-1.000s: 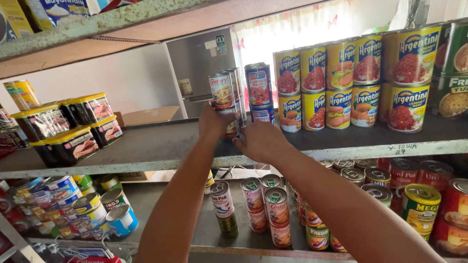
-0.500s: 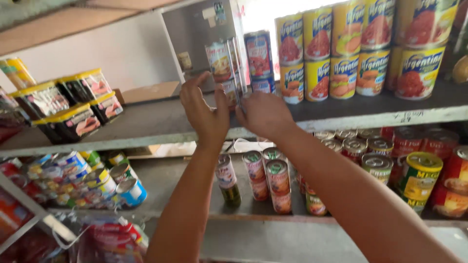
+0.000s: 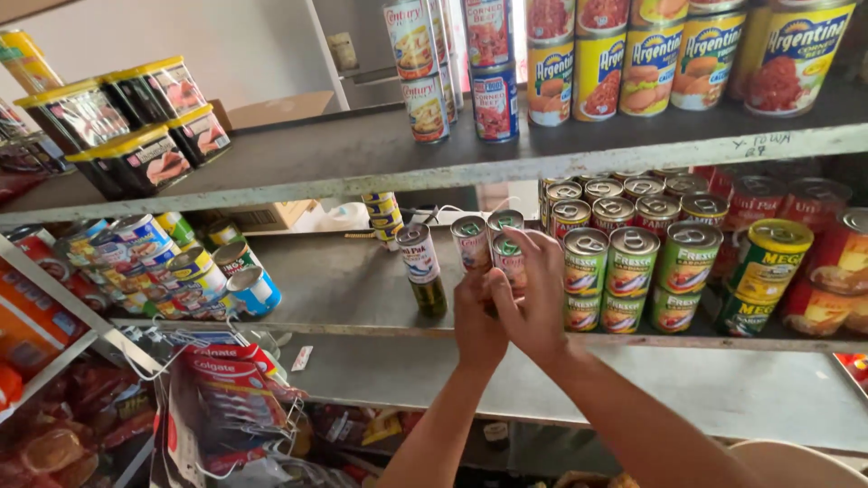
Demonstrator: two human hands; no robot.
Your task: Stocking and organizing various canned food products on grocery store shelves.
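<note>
Both of my hands are at the middle shelf, closed around a small stack of tin cans. My left hand grips the lower part of the stack from below, beside a red-and-white can. My right hand wraps its fingers over a can with a red and green label. Another small can stands just behind them. A slim can stacked on a darker one stands just to the left, not touched.
Green-labelled cans stand in rows right of my hands. The upper shelf carries tall cans, yellow-labelled cans and yellow-lidded rectangular tins. Toppled cans lie at the left. Hanging red packets are below.
My hands have dropped from the cans on the upper shelf to the stack on the middle shelf. The view has tilted down with them.
</note>
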